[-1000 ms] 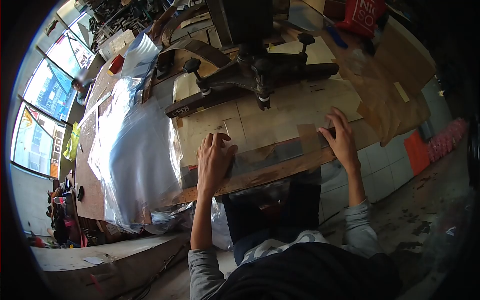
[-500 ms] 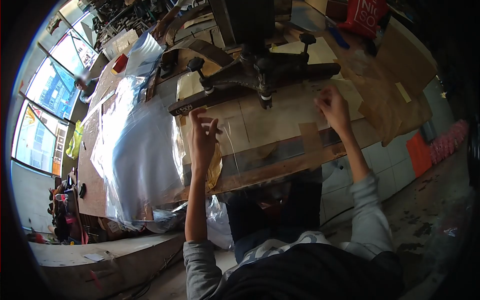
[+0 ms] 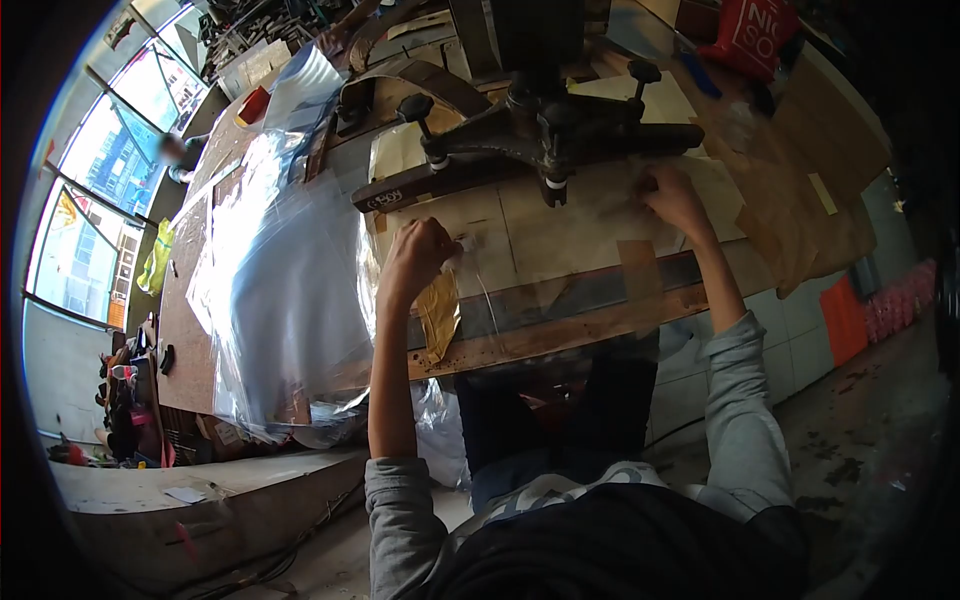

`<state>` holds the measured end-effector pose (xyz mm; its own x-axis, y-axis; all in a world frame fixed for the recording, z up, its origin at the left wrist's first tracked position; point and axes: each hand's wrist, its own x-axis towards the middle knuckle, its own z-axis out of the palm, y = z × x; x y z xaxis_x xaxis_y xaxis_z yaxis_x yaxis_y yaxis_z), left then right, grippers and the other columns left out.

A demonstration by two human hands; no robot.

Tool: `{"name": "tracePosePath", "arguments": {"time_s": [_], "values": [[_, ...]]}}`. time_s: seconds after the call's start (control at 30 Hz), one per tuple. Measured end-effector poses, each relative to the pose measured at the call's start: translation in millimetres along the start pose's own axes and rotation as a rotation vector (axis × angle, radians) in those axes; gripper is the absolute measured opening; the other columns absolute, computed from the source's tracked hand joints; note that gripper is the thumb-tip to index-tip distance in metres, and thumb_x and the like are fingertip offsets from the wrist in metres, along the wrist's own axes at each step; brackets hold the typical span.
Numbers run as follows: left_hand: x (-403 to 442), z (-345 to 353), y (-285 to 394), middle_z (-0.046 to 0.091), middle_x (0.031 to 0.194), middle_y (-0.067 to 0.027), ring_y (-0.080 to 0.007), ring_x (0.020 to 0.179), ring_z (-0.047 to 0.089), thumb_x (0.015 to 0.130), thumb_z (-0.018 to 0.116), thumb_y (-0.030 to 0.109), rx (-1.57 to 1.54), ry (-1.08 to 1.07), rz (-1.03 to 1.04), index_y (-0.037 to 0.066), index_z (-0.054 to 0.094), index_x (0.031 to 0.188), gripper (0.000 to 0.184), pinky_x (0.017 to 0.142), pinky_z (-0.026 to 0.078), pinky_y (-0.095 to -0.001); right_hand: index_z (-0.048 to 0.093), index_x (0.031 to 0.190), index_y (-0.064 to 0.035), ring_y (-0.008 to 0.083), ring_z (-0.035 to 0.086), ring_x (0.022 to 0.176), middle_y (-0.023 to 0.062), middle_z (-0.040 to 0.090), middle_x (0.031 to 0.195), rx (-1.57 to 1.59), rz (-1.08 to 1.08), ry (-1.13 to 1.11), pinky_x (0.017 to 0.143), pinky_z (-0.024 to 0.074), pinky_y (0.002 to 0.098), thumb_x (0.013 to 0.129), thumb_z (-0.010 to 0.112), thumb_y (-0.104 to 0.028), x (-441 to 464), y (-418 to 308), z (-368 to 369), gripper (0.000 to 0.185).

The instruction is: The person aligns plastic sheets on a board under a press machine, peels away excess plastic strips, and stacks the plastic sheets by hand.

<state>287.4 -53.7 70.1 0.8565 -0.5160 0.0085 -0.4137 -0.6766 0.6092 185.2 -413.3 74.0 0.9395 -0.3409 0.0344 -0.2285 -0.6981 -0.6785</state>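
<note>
My left hand (image 3: 413, 257) is closed in a pinch above the front left of the pale board (image 3: 560, 225). A small whitish bit shows at its fingertips, and a thin bright line runs down from there; I cannot make out what it is. Just below that hand, a crumpled yellow piece of film (image 3: 438, 315) hangs over the table edge. My right hand (image 3: 675, 203) is curled over the board's right part, its fingertips slightly blurred and anything in them too small to name. Beyond both hands, a dark metal clamp bar (image 3: 530, 165) with screw knobs spans the board.
Clear plastic sheets (image 3: 290, 290) lie on the left of the table. Brown paper (image 3: 790, 210) covers its right end, with a red bag (image 3: 752, 40) behind. A strip of brown tape (image 3: 640, 275) crosses the front edge. Another person (image 3: 180, 155) is by the windows.
My left hand's fingers have gone from spread to closed, and the hand has turned palm down. My right hand remains curled over the board. The whole view has shifted slightly.
</note>
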Motion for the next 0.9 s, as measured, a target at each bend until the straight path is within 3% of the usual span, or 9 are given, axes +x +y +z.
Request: {"name": "tracePosePath", "arguments": {"time_s": [0.03,0.1,0.13,0.23,0.27,0.47,0.5,0.77,0.9], "values": [[7,-1,-2,0.058,0.073,-0.0145,-0.0326,0.08,0.056,0.076,0.073,0.011,-0.008,0.033,0.027,0.002,0.057,0.081,0.019,0.071,0.045,-0.0437,0.065,0.089,0.0028,0.0386,0.065,0.085,0.0235,0.065,0.08,-0.01,0.002,-0.005,0.073,0.0498,0.0429,0.075,0.06,-0.006,3,-3,-1,0.017],[23,-1,-8,0.057,0.071,-0.0151,-0.0342,0.083,0.055,0.076,0.073,0.011,-0.024,0.103,0.084,0.002,0.058,0.081,0.018,0.072,0.045,-0.0435,0.066,0.087,0.0035,0.04,0.064,0.087,0.0248,0.065,0.081,-0.056,-0.21,0.275,0.075,0.0493,0.044,0.076,0.06,-0.006,15,5,12,0.016],[31,4,-16,0.057,0.062,-0.009,-0.0221,0.061,0.062,0.08,0.071,0.011,0.154,0.287,0.259,0.0,0.056,0.078,0.019,0.056,0.05,-0.0349,0.066,0.086,0.0038,0.0407,0.064,0.088,0.0254,0.065,0.082,-0.08,-0.318,0.415,0.075,0.049,0.0445,0.077,0.059,-0.006,20,9,19,0.016],[27,19,-11,0.06,0.073,-0.0117,-0.0282,0.078,0.063,0.079,0.073,0.014,0.314,0.553,0.275,0.001,0.054,0.076,0.023,0.069,0.05,-0.0388,0.066,0.087,0.0044,0.0407,0.062,0.093,0.0261,0.065,0.088,-0.017,-0.138,0.343,0.078,0.0479,0.0456,0.079,0.059,-0.007,32,19,25,0.016],[11,17,2,0.061,0.085,-0.0142,-0.0321,0.089,0.061,0.08,0.073,0.015,0.198,0.458,0.1,0.001,0.059,0.085,0.02,0.08,0.048,-0.0418,0.066,0.088,0.004,0.0394,0.064,0.09,0.0246,0.065,0.086,-0.057,-0.15,0.392,0.077,0.0486,0.0444,0.078,0.061,-0.008,34,23,28,0.016],[-22,16,38,0.06,0.107,-0.0125,-0.0345,0.097,0.06,0.084,0.069,0.019,0.201,0.23,0.183,0.006,0.066,0.109,0.028,0.085,0.049,-0.0425,0.065,0.083,0.0041,0.0406,0.063,0.086,0.0251,0.065,0.084,-0.082,-0.128,0.5,0.074,0.0485,0.0449,0.079,0.063,-0.007,21,10,41,0.012],[-28,6,56,0.056,0.122,-0.0129,-0.035,0.102,0.059,0.086,0.066,0.025,0.241,-0.062,0.16,0.004,0.063,0.112,0.034,0.086,0.05,-0.0416,0.064,0.084,0.0041,0.0404,0.063,0.085,0.0248,0.065,0.084,-0.083,-0.118,0.492,0.073,0.0485,0.0445,0.078,0.064,-0.006,18,5,40,0.011],[-32,32,45,0.041,0.139,-0.0274,-0.0383,0.124,0.047,0.091,0.059,0.032,0.382,0.094,0.244,-0.007,0.045,0.132,0.058,0.099,0.044,-0.0429,0.061,0.085,0.0035,0.0401,0.062,0.081,0.0233,0.063,0.082,-0.173,-0.282,0.493,0.069,0.0471,0.0447,0.082,0.064,-0.004,20,7,43,0.008],[-31,39,40,0.038,0.141,-0.0274,-0.0377,0.129,0.042,0.093,0.056,0.034,0.413,0.108,0.282,-0.007,0.043,0.134,0.06,0.102,0.042,-0.0425,0.06,0.087,0.0033,0.0407,0.062,0.079,0.0226,0.062,0.079,-0.211,-0.325,0.516,0.069,0.0466,0.0454,0.083,0.062,-0.003,24,6,41,0.008]]}}
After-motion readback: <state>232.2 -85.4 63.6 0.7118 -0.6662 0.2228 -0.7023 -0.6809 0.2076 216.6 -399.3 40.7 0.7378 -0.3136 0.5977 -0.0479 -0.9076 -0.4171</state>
